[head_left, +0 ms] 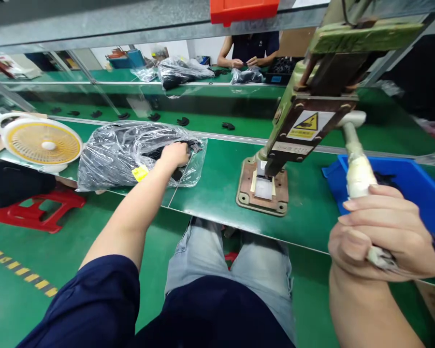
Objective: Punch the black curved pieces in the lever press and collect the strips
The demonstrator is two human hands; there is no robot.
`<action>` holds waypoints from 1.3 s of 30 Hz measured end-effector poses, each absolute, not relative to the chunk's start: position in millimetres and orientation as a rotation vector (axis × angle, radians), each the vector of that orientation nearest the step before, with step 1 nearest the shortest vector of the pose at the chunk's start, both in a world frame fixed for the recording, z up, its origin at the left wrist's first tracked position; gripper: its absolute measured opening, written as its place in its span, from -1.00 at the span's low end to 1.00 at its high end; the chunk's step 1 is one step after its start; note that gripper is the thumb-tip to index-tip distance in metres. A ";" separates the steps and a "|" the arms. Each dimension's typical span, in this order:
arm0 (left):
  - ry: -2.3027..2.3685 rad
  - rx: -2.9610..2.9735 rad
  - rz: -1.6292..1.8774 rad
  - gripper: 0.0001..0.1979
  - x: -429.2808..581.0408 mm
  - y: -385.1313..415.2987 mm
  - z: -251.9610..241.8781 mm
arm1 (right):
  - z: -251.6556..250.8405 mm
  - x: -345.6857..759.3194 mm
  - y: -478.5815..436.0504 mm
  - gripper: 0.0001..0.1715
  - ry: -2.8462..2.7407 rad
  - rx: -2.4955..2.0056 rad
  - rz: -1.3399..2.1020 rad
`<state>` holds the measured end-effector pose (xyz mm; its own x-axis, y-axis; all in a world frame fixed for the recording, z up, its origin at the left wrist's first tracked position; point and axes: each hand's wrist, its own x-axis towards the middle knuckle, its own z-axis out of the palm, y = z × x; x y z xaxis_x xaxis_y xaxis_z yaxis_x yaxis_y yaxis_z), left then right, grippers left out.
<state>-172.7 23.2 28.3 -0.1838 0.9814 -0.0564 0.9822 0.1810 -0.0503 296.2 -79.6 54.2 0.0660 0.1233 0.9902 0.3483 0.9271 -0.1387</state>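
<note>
My left hand (pixel 174 154) reaches into the open end of a clear plastic bag (pixel 119 152) of black parts lying on the green bench; its fingers curl down among the parts, and what they grip is hidden. My right hand (pixel 382 232) is wrapped round the white taped lever handle (pixel 357 166) of a hand press (pixel 304 106). The press stands on a brown base plate (pixel 263 191) with a small pale pad under its head.
A blue bin (pixel 413 188) sits behind my right hand. A yellow and white fan (pixel 39 140) stands at the left, with a red stool (pixel 39 212) below it. Small black parts (pixel 183 121) ride the green conveyor. Another person's hands (pixel 244 62) work across the line.
</note>
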 end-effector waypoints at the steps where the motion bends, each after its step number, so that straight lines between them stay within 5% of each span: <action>1: 2.418 1.903 -0.218 -0.48 -191.3 25.2 29.9 | 53.7 296.4 -79.1 -0.47 -1.505 -0.387 -0.171; 9: 2.344 1.835 -0.402 -0.01 -212.6 17.7 15.5 | 54.6 296.7 -82.6 -0.57 -1.519 -0.401 -0.180; 18: 2.351 1.802 -0.308 -0.42 -212.5 19.5 4.0 | 56.8 295.6 -84.9 -0.64 -1.541 -0.395 -0.144; 24: 2.385 1.629 -0.122 0.00 -212.5 22.1 2.9 | 58.6 293.8 -86.2 -0.65 -1.562 -0.379 -0.153; 27: 2.350 1.605 0.028 -0.12 -211.9 22.3 5.0 | 60.0 294.3 -86.9 -0.67 -1.578 -0.378 -0.153; 33: 2.061 1.899 0.316 -0.70 -186.8 6.9 5.4 | 62.1 291.1 -92.8 -0.69 -1.584 -0.396 -0.126; 39: 2.068 2.098 0.419 -0.69 -145.7 -5.8 3.9 | 63.9 290.1 -100.0 -0.79 -1.611 -0.429 -0.103</action>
